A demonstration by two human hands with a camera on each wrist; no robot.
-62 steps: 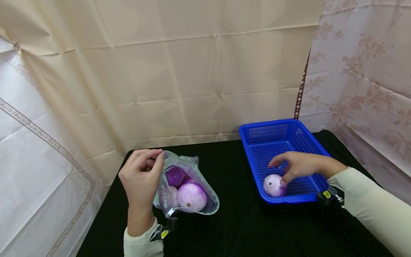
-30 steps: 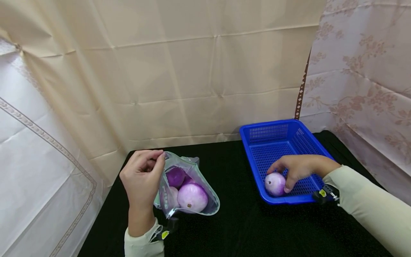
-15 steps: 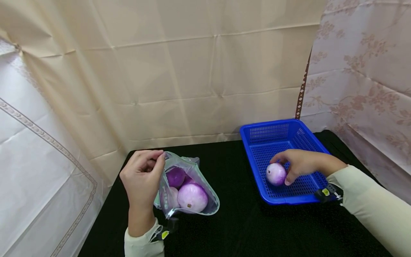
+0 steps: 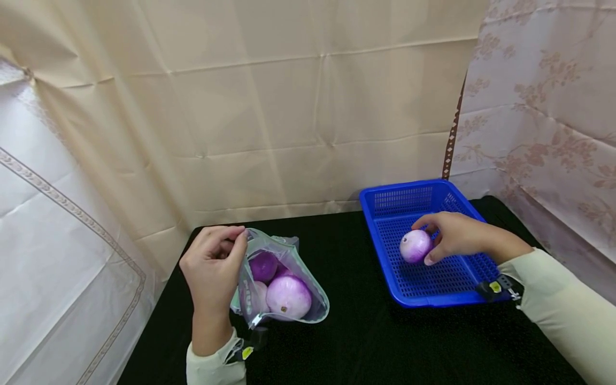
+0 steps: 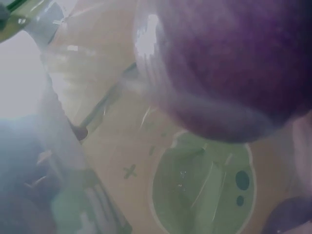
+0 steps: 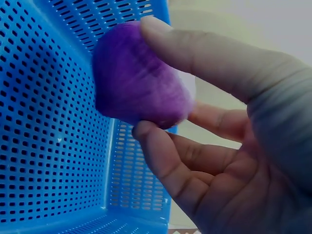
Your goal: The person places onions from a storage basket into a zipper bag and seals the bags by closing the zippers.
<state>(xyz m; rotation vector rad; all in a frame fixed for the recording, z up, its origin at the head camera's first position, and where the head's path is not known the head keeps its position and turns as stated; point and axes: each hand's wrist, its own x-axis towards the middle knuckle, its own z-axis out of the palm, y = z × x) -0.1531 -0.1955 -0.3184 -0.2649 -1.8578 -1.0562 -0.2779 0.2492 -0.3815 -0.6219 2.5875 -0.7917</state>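
Note:
In the head view my left hand pinches the rim of a clear plastic bag between thumb and fingertips, keeping its mouth spread. Several red onions lie inside it. The left wrist view looks through the film at a blurred onion and a green cartoon print. Over the blue basket, my right hand grips one red onion with thumb and fingers. The right wrist view shows this onion between the thumb and fingertips, above the basket's perforated floor.
Bag and basket stand apart on a black-covered table, bag left and basket right. A beige curtain hangs behind. White cloth borders the left side, and floral cloth the right.
My right hand has closed round the onion at the basket's near end, raised it, and moved it away from the near rim. My left hand and the bag have stayed nearly still.

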